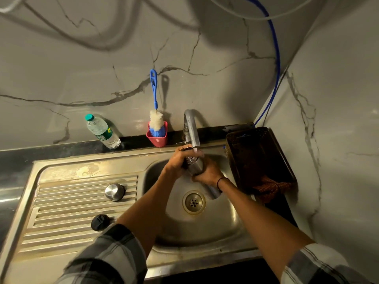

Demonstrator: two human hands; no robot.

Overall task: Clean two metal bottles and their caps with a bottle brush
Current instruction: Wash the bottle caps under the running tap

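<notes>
1. A person stands at a steel sink point(235, 228), seen from above, both forearms reaching in over the basin.
2. The left hand point(178, 163) curls its fingers round the threaded neck of a metal bottle point(195, 168), just under the tap point(192, 130).
3. The right hand point(207, 173) grips the bottle's body lower down, fingers wrapped round it. The bottle is tilted, mouth up toward the spout, base point(214, 193) pointing down over the drain point(193, 202).
4. A thin stream of water falls from the spout onto the bottle's mouth.
5. On the ribbed draining board to the left lie a shiny metal cap point(114, 191) and, nearer the viewer, a black cap point(100, 222), apart from each other.
6. A blue-handled bottle brush point(155, 119) stands bristles-down in a red holder point(157, 137) against the marble wall behind the sink.
7. A clear plastic water bottle point(102, 131) stands left of the holder.
8. A dark basket point(258, 160) sits right of the basin, a brown cloth point(270, 188) at its near end.
</notes>
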